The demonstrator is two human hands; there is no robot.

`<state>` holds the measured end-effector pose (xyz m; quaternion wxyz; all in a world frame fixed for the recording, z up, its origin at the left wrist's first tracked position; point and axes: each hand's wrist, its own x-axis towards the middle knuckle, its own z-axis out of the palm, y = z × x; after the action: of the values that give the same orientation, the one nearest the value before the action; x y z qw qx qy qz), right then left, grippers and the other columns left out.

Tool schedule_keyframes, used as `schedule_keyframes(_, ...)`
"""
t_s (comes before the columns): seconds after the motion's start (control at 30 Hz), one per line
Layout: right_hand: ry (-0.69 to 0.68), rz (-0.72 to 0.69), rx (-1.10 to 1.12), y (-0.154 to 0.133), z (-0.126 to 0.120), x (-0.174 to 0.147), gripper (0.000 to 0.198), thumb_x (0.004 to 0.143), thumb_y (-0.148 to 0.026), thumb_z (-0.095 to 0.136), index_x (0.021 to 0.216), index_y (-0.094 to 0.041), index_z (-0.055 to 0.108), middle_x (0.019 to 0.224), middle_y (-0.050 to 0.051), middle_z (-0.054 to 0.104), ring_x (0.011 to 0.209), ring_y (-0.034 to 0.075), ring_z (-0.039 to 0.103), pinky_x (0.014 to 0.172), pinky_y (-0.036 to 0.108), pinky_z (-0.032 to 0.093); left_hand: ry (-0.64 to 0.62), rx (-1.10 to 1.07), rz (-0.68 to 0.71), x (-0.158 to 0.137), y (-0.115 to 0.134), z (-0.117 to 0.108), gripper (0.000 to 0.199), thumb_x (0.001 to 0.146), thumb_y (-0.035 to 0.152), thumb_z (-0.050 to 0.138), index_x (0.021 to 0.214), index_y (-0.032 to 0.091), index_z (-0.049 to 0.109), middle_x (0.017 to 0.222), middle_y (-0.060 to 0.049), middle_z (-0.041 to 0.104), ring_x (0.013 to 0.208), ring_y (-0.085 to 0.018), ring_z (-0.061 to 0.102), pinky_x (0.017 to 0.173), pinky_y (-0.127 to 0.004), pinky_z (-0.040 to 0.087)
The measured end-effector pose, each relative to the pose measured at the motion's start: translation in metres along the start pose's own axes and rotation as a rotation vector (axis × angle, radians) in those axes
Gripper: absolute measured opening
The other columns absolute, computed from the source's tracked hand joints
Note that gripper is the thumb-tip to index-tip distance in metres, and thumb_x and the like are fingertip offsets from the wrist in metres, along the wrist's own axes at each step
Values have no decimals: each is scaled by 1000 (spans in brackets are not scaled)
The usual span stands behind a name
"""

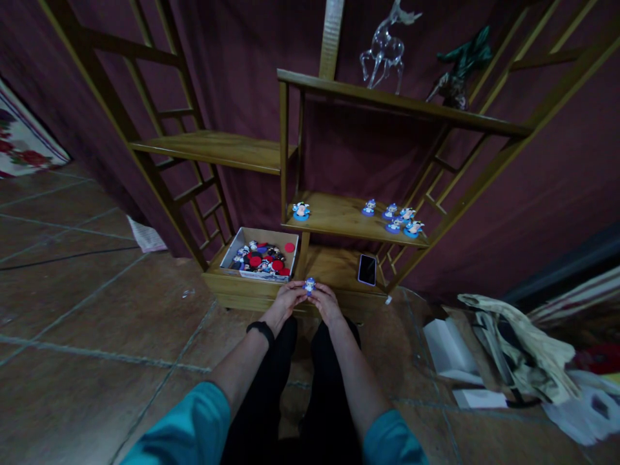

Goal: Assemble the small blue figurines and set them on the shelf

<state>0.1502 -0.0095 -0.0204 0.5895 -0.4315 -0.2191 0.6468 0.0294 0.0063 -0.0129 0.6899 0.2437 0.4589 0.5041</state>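
A small purple-and-white figurine (310,286) is held upright between my left hand (289,297) and my right hand (325,301). The fingertips of both hands close on it from either side, in front of the low shelf. To the left, an open cardboard box (236,270) contains many loose figurines and red, black and purple round bases. On the middle shelf (334,213), a blue-based figurine (301,211) stands at the left end. Several more stand at the right, among them a purple figurine (369,207) and a blue-based one (413,228).
A phone (367,269) lies on the bottom shelf at the right. On the top shelf stand a clear deer ornament (386,48) and a dark green statue (462,68). White boxes (451,352), a pale cloth bag (526,342) and a plastic bag (586,410) lie on the floor at right.
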Motion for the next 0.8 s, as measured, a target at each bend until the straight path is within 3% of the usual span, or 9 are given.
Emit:
schedule_keyframes(0.33, -25, -20, 25, 1, -2, 1, 30, 53, -20, 76, 80, -16, 65, 78, 3, 71, 72, 15, 64, 64, 26, 51, -69, -59, -19, -6, 3, 0, 21, 63, 4, 68, 82, 13, 63, 71, -5, 68, 62, -12, 63, 62, -23, 52)
schedule_keyframes(0.8, -27, -10, 3, 2, -3, 3, 31, 51, -20, 77, 79, -16, 64, 77, 4, 71, 67, 15, 64, 61, 27, 51, 23, -66, -38, -4, 3, -2, 30, 58, 2, 73, 81, 12, 57, 68, -4, 65, 58, -12, 63, 59, -24, 52)
